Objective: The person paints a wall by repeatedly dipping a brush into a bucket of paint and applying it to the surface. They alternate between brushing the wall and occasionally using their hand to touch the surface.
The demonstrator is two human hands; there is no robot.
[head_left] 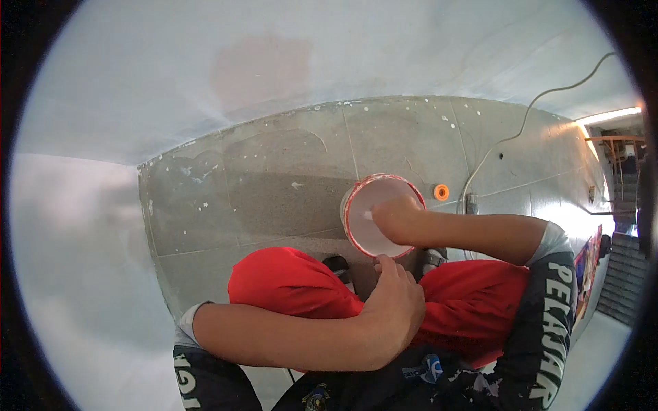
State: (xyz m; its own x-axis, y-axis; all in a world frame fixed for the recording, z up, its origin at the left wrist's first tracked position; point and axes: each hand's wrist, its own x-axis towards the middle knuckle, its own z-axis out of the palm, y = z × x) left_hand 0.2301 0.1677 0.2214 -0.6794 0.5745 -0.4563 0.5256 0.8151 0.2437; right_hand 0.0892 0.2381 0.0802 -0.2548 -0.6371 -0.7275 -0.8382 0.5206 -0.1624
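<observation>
A white bucket with a red-smeared rim stands on the floor between my knees, its inside pale and whitish. My right hand reaches over the rim into the bucket, fingers bent down and closed. A small white end shows beside these fingers; what they hold is mostly hidden by the hand. My left hand is at the near side of the bucket, back of the hand up. Its fingers are loosely extended, with the fingertips at the rim.
An orange ring-shaped roll lies right of the bucket. A grey cable runs across the floor and up the wall, near a plug-like piece. Grey floor tiles carry white spots. Pale walls rise ahead and at left.
</observation>
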